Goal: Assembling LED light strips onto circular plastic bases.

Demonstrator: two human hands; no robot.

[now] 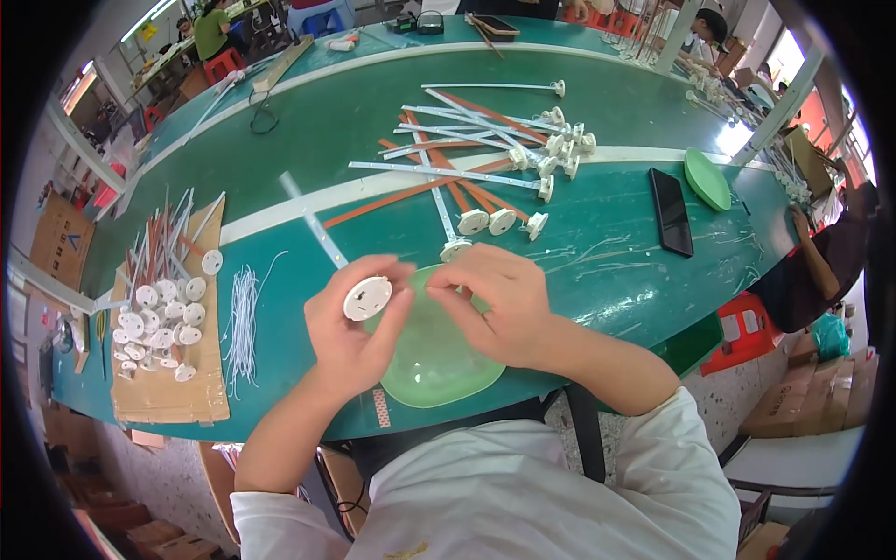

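Observation:
My left hand (pixel 336 341) is closed around an LED strip with a round white end cap (pixel 368 299). The cap's flat face is turned up, and its pale strip (pixel 315 224) sticks out away from me. To its right, my right hand (pixel 504 303) is pinched, thumb against fingers; anything between the fingertips is too small to make out. Both hands are above a light green plastic dish (pixel 439 378) near the table's front edge. Beyond them lies a loose heap of capped LED strips (pixel 467 173), some pale and some orange-brown.
At the left, a cardboard sheet (pixel 207 399) bears a pile of capped strips (pixel 163 317), beside a bundle of white wires (pixel 243 327). A black phone (pixel 670 213) and a second green dish (pixel 707 179) lie at the right. A red stool (pixel 744 334) and other people are around the table.

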